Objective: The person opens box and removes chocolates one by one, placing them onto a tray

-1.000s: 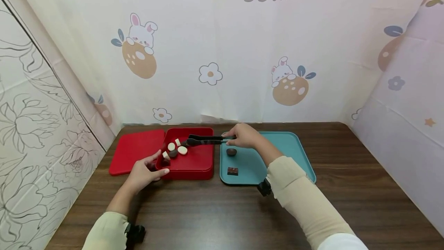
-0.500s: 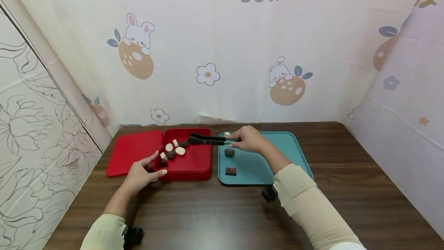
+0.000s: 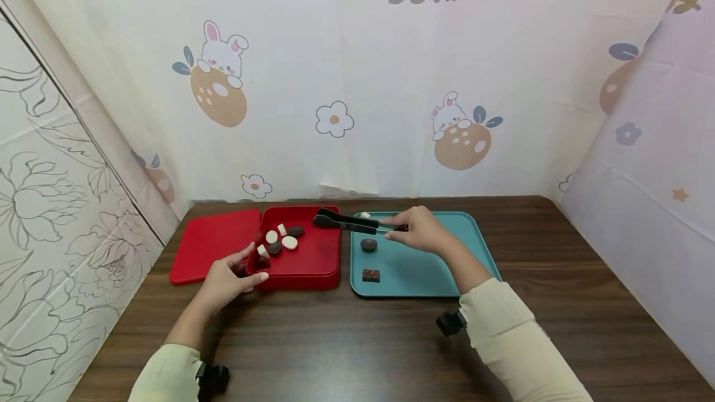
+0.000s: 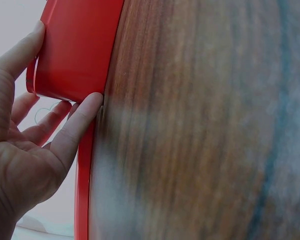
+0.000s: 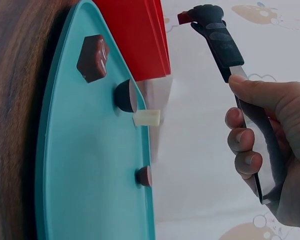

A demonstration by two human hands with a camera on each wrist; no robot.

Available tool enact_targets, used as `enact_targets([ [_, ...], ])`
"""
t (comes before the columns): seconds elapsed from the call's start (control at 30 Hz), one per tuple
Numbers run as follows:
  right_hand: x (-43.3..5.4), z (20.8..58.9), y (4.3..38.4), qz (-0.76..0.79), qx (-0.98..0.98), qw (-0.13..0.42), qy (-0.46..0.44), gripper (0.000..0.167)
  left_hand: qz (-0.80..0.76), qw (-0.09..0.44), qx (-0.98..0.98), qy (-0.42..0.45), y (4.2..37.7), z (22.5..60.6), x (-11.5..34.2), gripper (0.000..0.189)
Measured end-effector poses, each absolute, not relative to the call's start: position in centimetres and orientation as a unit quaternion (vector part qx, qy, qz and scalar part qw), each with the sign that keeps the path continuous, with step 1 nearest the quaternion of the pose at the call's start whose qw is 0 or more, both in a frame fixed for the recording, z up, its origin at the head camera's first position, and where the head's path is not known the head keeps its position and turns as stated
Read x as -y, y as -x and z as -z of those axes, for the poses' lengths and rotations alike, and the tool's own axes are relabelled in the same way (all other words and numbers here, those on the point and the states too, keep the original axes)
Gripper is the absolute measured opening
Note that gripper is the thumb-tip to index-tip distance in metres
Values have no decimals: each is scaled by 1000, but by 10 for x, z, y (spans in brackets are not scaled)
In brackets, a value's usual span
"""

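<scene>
My right hand (image 3: 421, 230) holds black-tipped metal tongs (image 3: 349, 222) level, gripped at the handle end. The tongs' tips are over the far right of the red box (image 3: 318, 265), to the right of the chocolates in it. A dark brown chocolate (image 3: 295, 231) lies beside a white oval chocolate (image 3: 289, 242) in the box's left half, among several other pieces. In the right wrist view, a small dark red patch shows behind the tongs' tips. My left hand (image 3: 229, 279) holds the box's front left corner, thumb on the front wall and fingers round the side.
Right of the box stands a teal tray (image 3: 424, 272), bearing a brown oval chocolate (image 3: 368, 245), a brown rectangular chocolate (image 3: 371, 275) and a white piece (image 3: 365, 215). A small brown chocolate (image 5: 144, 176) shows near its far edge. The red lid (image 3: 209, 241) lies left of the box.
The tongs have let go of the dark brown chocolate, which lies in the box. My right hand has drawn the tongs right, off the chocolate. My left hand stays at the box corner.
</scene>
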State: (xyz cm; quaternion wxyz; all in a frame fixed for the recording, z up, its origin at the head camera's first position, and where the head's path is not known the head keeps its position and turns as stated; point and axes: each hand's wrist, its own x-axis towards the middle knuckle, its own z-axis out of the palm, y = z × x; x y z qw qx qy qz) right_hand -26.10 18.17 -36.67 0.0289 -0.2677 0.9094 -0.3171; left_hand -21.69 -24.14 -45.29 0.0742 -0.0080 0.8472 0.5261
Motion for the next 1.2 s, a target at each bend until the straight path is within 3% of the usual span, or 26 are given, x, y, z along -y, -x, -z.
enact_targets([
  [1.2, -280, 387, 209, 364, -920, -2, 147, 38, -521, 73, -850, 14, 217, 453, 241, 90],
])
